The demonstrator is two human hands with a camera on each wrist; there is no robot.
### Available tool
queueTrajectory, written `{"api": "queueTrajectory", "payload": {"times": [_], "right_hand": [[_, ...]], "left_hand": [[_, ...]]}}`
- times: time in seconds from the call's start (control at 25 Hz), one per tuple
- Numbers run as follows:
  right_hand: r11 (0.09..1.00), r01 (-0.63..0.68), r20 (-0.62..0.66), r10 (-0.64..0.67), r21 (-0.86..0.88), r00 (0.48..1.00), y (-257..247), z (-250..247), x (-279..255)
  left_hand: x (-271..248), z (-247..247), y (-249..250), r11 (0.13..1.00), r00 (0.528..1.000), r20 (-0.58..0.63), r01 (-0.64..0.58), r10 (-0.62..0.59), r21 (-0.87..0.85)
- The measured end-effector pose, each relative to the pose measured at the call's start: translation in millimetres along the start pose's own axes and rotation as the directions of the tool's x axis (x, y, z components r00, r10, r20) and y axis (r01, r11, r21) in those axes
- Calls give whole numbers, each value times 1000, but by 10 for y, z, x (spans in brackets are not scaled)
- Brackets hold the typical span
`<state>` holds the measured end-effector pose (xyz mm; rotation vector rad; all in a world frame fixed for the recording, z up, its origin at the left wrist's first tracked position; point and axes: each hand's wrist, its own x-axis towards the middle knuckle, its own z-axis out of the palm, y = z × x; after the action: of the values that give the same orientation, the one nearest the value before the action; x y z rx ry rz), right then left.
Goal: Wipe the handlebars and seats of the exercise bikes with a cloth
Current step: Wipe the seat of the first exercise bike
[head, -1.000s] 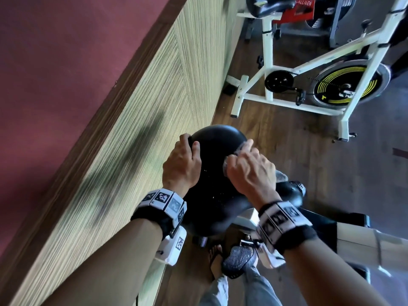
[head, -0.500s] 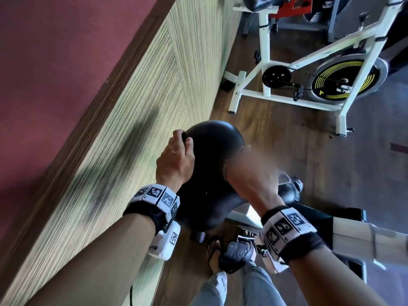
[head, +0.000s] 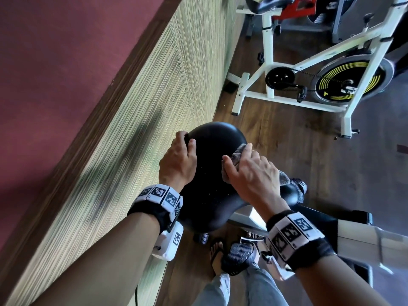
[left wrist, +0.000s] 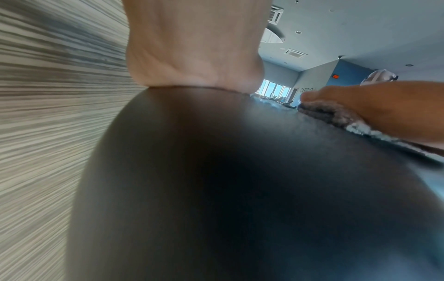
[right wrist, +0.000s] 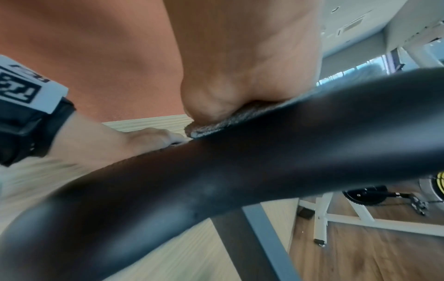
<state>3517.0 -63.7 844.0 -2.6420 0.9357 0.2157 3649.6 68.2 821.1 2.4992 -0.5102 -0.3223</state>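
Wiping of the near black seat (head: pixel 212 173) is under way, the right hand (head: pixel 249 173) pressing the grey cloth (head: pixel 237 154) flat on its right side, the left hand (head: pixel 177 161) curled over its left edge; the far white bike (head: pixel 309 62) appears unattended.

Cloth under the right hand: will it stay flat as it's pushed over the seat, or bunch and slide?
The cloth looks soft and floppy, already folded under the right hand, so it will likely bunch. The seat looks smooth and glossy, so it probably slides easily.
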Motion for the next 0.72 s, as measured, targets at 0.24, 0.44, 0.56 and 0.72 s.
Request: {"api": "queueTrajectory", "payload": {"times": [0.24,0.44,0.56,0.72], "right_hand": [[997,-13,-72,8,-71,997,233,23,-226],[1000,-1,-91,0,-4,996,14,91,-48],[981,192,-233,-194,-33,953,459,160,-331],[987,160,-407,-150,-8,901,650,252,-414]], "left_hand": [[15,36,-3,999,1000,-6,22,-22,47],[2,17,0,1000,1000,4,15,-15,11],[-4,11,-19,1000,1000,1,11,-11,22],[-19,40,14,999,999,-35,3,-1,42]]}}
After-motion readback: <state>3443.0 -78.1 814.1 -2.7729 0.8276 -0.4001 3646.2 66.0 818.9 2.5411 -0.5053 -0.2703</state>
